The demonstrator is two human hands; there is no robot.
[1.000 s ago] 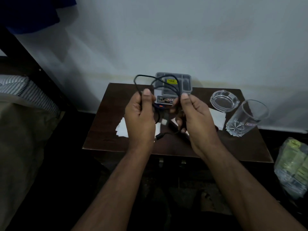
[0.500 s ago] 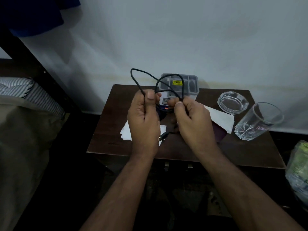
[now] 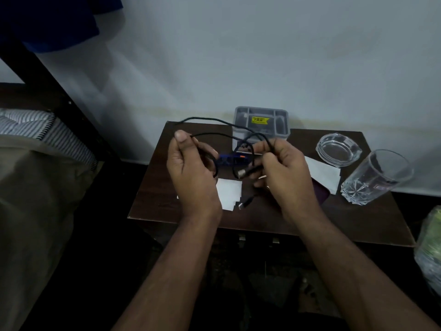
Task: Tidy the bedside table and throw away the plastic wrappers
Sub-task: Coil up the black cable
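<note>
2 hands, left [image 3: 191,173] and right [image 3: 284,173], grip 1 black cable [image 3: 210,120].

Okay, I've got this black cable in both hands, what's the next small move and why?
Probably bring the left hand toward the right hand to fold the black cable into a smaller loop: it still arcs loosely above the bedside table, one plug dangling.

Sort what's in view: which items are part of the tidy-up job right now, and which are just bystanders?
In the job:
- black cable, held by left hand and right hand
- bedside table
- white papers
- grey organiser box
- ashtray
- glass

Just lying about:
- bed
- plastic bag, off the table
- blue cloth, hanging
</note>
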